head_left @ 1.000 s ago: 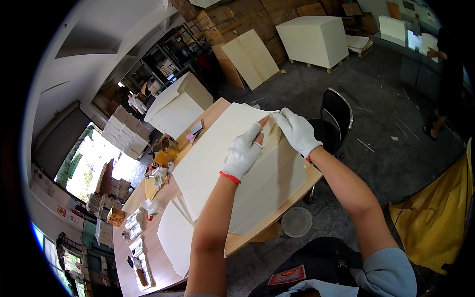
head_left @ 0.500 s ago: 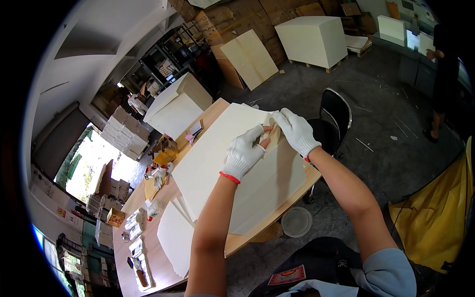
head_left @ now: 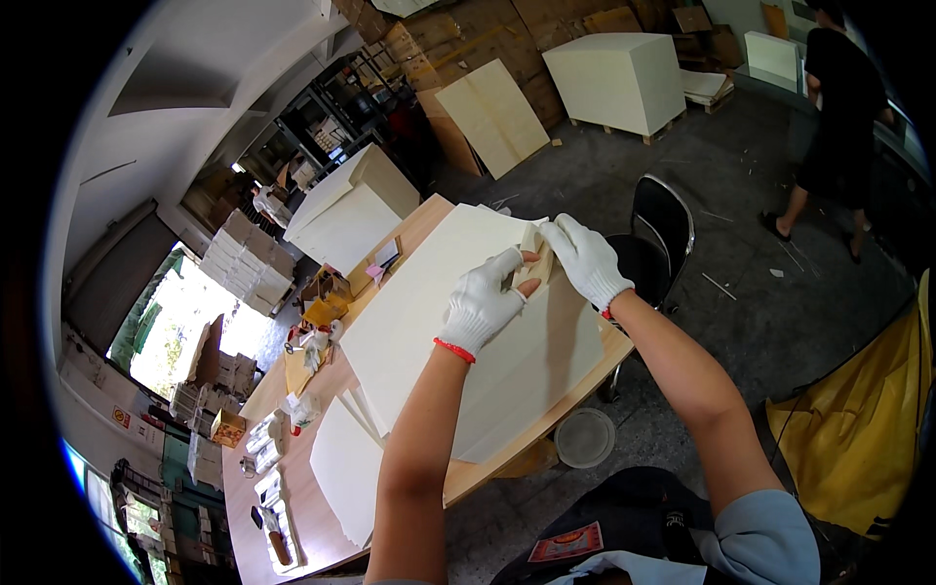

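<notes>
A stack of large cream-white sheets (head_left: 419, 302) lies on the wooden table in front of me. Its far right corner is lifted and curls up between my hands. My left hand (head_left: 485, 300) wears a white knit glove with bare thumb and index tips; these stand apart, touching or close to the raised sheets. My right hand (head_left: 583, 255), also in a white glove, is bent over the lifted corner from the right. Its fingertips press the sheet edges, though the thumb is hidden. How many sheets are raised I cannot tell.
A black chair (head_left: 663, 229) stands beyond the table's right edge, with a round grey lid or bucket (head_left: 585, 437) on the floor nearer me. Tools and packets line the table's (head_left: 255, 395) left side. A person in black (head_left: 843, 107) is at far right.
My left thumb and index finger have shifted slightly at the raised corner; my right hand has barely moved. The person at far right has stepped left into fuller view.
</notes>
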Action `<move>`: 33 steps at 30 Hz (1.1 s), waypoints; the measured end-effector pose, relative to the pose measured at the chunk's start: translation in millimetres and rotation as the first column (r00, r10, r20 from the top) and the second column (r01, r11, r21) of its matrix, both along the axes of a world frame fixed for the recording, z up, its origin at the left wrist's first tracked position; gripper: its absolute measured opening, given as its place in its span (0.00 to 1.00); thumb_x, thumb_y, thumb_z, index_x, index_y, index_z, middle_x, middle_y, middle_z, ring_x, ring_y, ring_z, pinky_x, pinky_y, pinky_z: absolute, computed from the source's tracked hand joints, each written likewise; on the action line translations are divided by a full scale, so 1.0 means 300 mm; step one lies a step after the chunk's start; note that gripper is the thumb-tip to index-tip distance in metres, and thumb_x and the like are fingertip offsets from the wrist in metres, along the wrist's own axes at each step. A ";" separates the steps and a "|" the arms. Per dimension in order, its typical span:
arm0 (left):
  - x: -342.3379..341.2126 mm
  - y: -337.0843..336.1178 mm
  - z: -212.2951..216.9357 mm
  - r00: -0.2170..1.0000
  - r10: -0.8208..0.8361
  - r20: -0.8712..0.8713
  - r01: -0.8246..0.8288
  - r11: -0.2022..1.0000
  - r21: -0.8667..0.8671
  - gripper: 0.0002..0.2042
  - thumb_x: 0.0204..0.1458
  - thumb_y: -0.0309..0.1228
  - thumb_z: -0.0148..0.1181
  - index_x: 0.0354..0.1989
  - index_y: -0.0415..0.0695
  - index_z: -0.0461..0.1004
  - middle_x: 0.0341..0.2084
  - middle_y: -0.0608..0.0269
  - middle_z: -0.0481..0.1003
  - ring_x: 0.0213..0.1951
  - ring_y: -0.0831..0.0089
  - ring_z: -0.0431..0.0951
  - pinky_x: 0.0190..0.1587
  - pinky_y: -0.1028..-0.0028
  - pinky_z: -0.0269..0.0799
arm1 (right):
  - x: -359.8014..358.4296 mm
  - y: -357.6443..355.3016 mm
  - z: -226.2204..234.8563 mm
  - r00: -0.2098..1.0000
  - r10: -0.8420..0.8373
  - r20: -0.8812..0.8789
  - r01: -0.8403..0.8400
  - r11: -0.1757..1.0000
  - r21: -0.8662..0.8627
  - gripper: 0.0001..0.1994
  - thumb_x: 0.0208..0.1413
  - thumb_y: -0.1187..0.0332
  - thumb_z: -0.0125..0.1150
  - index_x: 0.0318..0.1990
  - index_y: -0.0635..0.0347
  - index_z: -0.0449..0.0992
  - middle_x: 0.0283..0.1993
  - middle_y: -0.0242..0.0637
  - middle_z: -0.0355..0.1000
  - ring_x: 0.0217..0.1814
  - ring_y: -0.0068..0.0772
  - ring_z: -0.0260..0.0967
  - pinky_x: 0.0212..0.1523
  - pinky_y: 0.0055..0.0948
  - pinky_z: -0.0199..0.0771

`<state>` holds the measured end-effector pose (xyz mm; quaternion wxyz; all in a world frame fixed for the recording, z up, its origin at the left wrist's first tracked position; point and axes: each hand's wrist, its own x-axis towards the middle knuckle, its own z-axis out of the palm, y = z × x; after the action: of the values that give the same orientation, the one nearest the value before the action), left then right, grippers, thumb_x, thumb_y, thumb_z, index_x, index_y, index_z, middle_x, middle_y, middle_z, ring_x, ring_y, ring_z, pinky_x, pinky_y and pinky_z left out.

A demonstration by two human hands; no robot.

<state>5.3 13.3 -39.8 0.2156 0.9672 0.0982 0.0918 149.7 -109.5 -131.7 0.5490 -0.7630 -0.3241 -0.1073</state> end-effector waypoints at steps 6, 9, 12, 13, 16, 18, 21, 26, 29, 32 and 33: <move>0.014 0.015 -0.042 0.993 -0.048 0.112 0.042 0.997 0.058 0.20 0.56 0.33 0.69 0.59 0.54 0.80 0.33 0.55 0.80 0.36 0.61 0.81 0.46 0.64 0.77 | 0.010 -0.011 0.003 1.000 0.007 -0.016 -0.007 0.999 -0.037 0.23 0.73 0.45 0.42 0.44 0.55 0.74 0.37 0.54 0.79 0.43 0.62 0.76 0.44 0.58 0.70; -0.015 0.038 -0.083 0.904 -0.276 0.325 0.180 0.938 0.297 0.22 0.55 0.28 0.65 0.60 0.55 0.80 0.46 0.53 0.82 0.46 0.54 0.83 0.53 0.60 0.78 | -0.002 -0.070 0.056 0.999 0.040 -0.014 -0.041 0.993 -0.107 0.21 0.72 0.45 0.44 0.46 0.53 0.74 0.37 0.53 0.79 0.43 0.61 0.76 0.44 0.56 0.71; -0.023 -0.002 -0.048 0.965 -0.126 0.229 0.091 0.983 0.158 0.24 0.53 0.25 0.62 0.61 0.55 0.80 0.56 0.53 0.79 0.55 0.50 0.80 0.58 0.58 0.77 | 0.032 -0.151 0.062 0.999 -0.018 0.044 0.028 0.969 -0.244 0.22 0.67 0.42 0.49 0.44 0.50 0.78 0.38 0.48 0.80 0.45 0.57 0.78 0.43 0.51 0.74; -0.021 0.004 -0.058 0.957 -0.160 0.242 0.112 0.973 0.201 0.23 0.53 0.27 0.62 0.59 0.55 0.79 0.54 0.55 0.79 0.53 0.51 0.80 0.56 0.58 0.77 | 0.033 -0.157 0.062 0.998 -0.042 0.048 0.058 0.919 -0.390 0.23 0.67 0.41 0.49 0.43 0.51 0.79 0.38 0.46 0.80 0.45 0.55 0.79 0.43 0.51 0.74; -0.006 0.031 -0.085 0.933 -0.235 0.273 0.151 0.944 0.294 0.19 0.53 0.30 0.62 0.55 0.53 0.79 0.48 0.59 0.79 0.50 0.53 0.80 0.50 0.57 0.79 | 0.004 -0.143 0.072 0.990 0.103 0.097 -0.039 0.857 -0.514 0.27 0.64 0.38 0.53 0.37 0.54 0.79 0.36 0.45 0.80 0.42 0.53 0.79 0.42 0.50 0.75; 0.003 0.029 -0.085 0.924 -0.248 0.292 0.153 0.938 0.312 0.16 0.54 0.31 0.61 0.53 0.51 0.79 0.47 0.59 0.78 0.49 0.52 0.80 0.50 0.56 0.79 | 0.019 -0.145 0.056 0.974 0.108 0.201 0.009 0.863 -0.505 0.26 0.63 0.38 0.55 0.37 0.54 0.79 0.34 0.45 0.80 0.41 0.52 0.79 0.42 0.49 0.76; 0.063 0.053 -0.092 0.971 -0.115 0.207 0.044 0.946 0.321 0.15 0.55 0.32 0.61 0.51 0.50 0.78 0.48 0.59 0.79 0.50 0.51 0.80 0.50 0.55 0.79 | 0.033 -0.128 0.056 0.920 0.131 0.370 0.069 0.874 -0.481 0.24 0.61 0.40 0.57 0.38 0.53 0.79 0.33 0.44 0.79 0.38 0.51 0.79 0.41 0.48 0.76; 0.098 0.053 -0.068 0.994 0.020 0.109 -0.045 0.972 0.230 0.15 0.56 0.30 0.60 0.52 0.49 0.79 0.51 0.51 0.81 0.51 0.47 0.81 0.53 0.56 0.77 | 0.059 -0.089 0.082 0.882 0.147 0.448 0.045 0.920 -0.390 0.23 0.64 0.42 0.55 0.43 0.52 0.81 0.34 0.45 0.78 0.39 0.52 0.78 0.42 0.49 0.76; 0.087 0.054 -0.074 0.990 -0.016 0.139 -0.014 0.977 0.213 0.17 0.57 0.31 0.61 0.55 0.49 0.80 0.50 0.51 0.82 0.52 0.49 0.81 0.54 0.58 0.76 | 0.051 -0.048 0.091 0.982 0.156 0.103 -0.127 0.962 -0.243 0.25 0.67 0.40 0.51 0.45 0.53 0.82 0.39 0.50 0.81 0.44 0.56 0.79 0.46 0.51 0.76; 0.024 0.065 -0.076 0.988 -0.064 0.142 0.059 0.998 0.038 0.19 0.58 0.31 0.62 0.58 0.48 0.80 0.50 0.52 0.83 0.53 0.54 0.82 0.55 0.62 0.75 | 0.008 -0.034 0.067 0.986 0.141 -0.092 -0.147 0.987 -0.067 0.27 0.71 0.42 0.44 0.46 0.55 0.81 0.39 0.52 0.81 0.46 0.60 0.77 0.47 0.54 0.72; 0.010 0.070 -0.074 0.988 -0.073 0.133 0.080 0.995 -0.051 0.19 0.59 0.31 0.63 0.60 0.48 0.80 0.51 0.52 0.83 0.53 0.57 0.82 0.56 0.63 0.75 | 0.000 -0.028 0.063 0.985 0.130 -0.117 -0.136 0.990 -0.040 0.26 0.71 0.42 0.44 0.45 0.55 0.80 0.39 0.52 0.80 0.45 0.61 0.77 0.46 0.54 0.72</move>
<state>8.3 34.2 -62.0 0.2522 0.9557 0.0493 0.1439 149.6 -118.0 -112.7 0.5541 -0.7575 -0.3448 -0.0188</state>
